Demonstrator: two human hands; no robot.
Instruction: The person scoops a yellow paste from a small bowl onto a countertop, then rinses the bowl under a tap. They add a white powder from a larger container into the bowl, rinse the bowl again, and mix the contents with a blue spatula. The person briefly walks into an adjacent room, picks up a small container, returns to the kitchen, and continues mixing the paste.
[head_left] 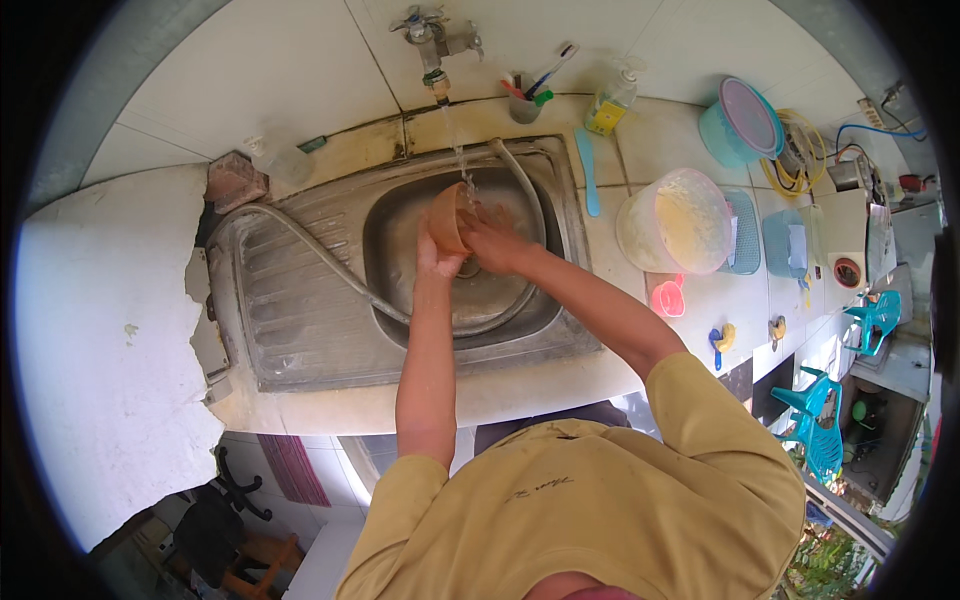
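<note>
Over the steel sink basin [385,235], a small orange-brown bowl [450,218] is tilted on its side under the tap's running water. My left hand [440,260] is closed round its lower left side, palm up. On the bowl's right side and opening lies my right hand [497,240], its fingers bent against the bowl and partly hidden by splashing water. The stream falls from the metal wall tap [430,50]. A grey hose [325,258] curves across the drainboard and round inside the basin.
Right of the sink are a blue spatula [587,172], a whitish tub with pale residue [690,222], a pink scoop [668,297] and a teal lidded container [740,125]. Behind stand a cup with toothbrushes [524,105] and a soap bottle [611,103]. A brick [237,180] sits at left.
</note>
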